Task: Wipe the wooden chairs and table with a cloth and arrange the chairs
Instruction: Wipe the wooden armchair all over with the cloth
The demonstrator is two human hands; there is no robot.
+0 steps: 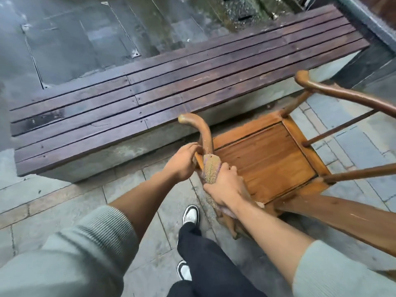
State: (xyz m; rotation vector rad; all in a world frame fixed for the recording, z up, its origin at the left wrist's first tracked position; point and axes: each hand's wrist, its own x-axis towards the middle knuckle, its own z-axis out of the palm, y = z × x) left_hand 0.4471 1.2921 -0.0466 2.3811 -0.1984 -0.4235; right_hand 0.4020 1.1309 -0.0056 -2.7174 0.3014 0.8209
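A wooden armchair (pixel 265 159) with a curved horseshoe arm rail stands just in front of me, seen from above. My left hand (pixel 182 161) grips the left arm rail below its curled end. My right hand (pixel 222 187) holds a yellowish cloth (pixel 211 168) wrapped round that same rail, right next to the left hand. The chair's broad back splat runs under my right forearm toward the lower right. The other end of the rail (pixel 304 79) curls up at the far right.
A long dark slatted wooden bench (pixel 150 99) on a concrete base runs across just beyond the chair. Wet grey paving lies behind it. Stone tiles are underfoot, with my two black-and-white shoes (pixel 190 215) to the chair's left.
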